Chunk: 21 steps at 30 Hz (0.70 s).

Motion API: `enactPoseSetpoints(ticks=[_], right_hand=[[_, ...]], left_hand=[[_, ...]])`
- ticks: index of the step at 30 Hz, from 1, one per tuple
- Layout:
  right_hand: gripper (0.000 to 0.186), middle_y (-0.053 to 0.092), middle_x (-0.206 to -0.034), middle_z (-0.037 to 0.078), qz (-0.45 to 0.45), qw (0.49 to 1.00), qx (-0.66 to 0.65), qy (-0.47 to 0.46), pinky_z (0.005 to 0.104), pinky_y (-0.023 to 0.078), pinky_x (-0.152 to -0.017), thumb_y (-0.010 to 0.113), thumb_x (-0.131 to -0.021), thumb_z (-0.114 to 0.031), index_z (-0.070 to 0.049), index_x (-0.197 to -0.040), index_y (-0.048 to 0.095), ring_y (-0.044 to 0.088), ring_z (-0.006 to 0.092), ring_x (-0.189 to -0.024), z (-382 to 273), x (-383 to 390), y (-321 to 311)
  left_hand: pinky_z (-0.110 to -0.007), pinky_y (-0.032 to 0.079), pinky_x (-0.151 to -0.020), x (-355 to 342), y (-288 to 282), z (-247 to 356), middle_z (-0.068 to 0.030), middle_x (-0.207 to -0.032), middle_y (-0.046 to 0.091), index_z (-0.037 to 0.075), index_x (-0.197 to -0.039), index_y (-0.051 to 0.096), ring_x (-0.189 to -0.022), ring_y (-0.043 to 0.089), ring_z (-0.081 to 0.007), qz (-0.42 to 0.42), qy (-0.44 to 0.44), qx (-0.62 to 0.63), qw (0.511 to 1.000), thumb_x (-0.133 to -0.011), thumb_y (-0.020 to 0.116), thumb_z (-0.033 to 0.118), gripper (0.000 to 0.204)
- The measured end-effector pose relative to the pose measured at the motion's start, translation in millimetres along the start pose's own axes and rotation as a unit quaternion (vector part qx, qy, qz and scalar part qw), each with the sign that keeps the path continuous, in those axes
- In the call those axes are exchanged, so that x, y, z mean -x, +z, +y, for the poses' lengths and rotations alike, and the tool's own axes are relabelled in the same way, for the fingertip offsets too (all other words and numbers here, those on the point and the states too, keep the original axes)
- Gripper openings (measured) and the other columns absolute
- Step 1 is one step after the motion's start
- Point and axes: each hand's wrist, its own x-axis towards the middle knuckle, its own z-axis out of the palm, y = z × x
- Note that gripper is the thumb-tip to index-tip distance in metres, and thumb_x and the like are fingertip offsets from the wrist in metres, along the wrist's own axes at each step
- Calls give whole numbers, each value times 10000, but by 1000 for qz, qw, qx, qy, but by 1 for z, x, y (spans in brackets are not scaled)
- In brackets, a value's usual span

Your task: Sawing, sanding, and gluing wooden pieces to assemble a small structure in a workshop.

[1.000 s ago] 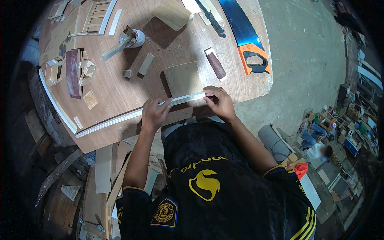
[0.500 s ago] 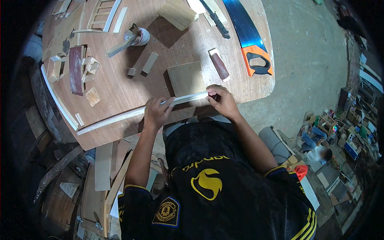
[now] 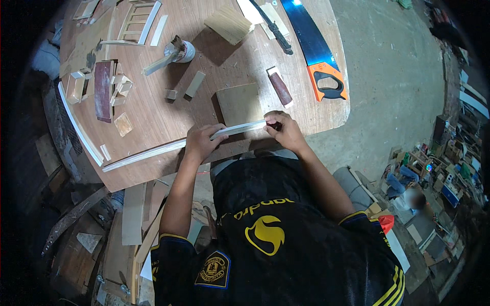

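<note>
Long thin pale wood strips (image 3: 145,156), lying side by side, slant along the near edge of the table. My left hand (image 3: 202,143) is closed around them near their middle, thumb and fingers pressing from both sides. At their right end, my right hand (image 3: 285,131) pinches the tips between thumb and fingers. A dark reddish patch shows inside that hand, too shadowed to name. Just beyond the strips, a flat square wood board (image 3: 240,103) lies on the table. Farther right rests a small block wrapped in dark red sandpaper (image 3: 280,87).
On the wooden table (image 3: 158,117) lie a handsaw (image 3: 317,56) with an orange handle, a wood block (image 3: 228,24), a white pot with a stick (image 3: 187,52), a ladder-like wood frame (image 3: 138,23) and another dark red piece (image 3: 103,92). A person (image 3: 408,196) sits at far right.
The table and its things sit slightly lower and farther right in the picture. Both hands keep their hold on the strips, with hardly any movement along them.
</note>
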Motion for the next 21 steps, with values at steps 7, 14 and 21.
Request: enactPoseSetpoints(ticks=[7, 14, 21], right_hand=[[270, 670, -1005, 135, -22, 1000, 8, 5, 303, 533, -820, 740, -838, -95, 2, -1085, 687, 668, 203, -896, -4, -1, -4], [245, 697, -963, 146, -31, 999, -13, 9, 329, 538, -784, 757, -809, -96, 11, -1021, 696, 685, 245, -854, -11, 4, -8], [307, 701, -920, 106, -27, 1000, 6, 10, 321, 509, -732, 768, -812, -134, -25, -1088, 689, 672, 219, -846, -47, 25, -39]], left_hand=[[-400, 522, -776, -6, -4, 1, -105, -940, 725, 182, -1068, 732, -889, 692, -298, -18, 7, 14, 1000, -833, 724, 420, 334], [-413, 514, -778, 1, -12, 10, -111, -965, 719, 201, -1058, 727, -906, 683, -315, -37, -12, 22, 999, -835, 715, 437, 324], [-400, 513, -666, 42, -23, 53, -57, -906, 689, 210, -1073, 706, -802, 674, -292, 54, -1, -33, 998, -833, 722, 443, 335]])
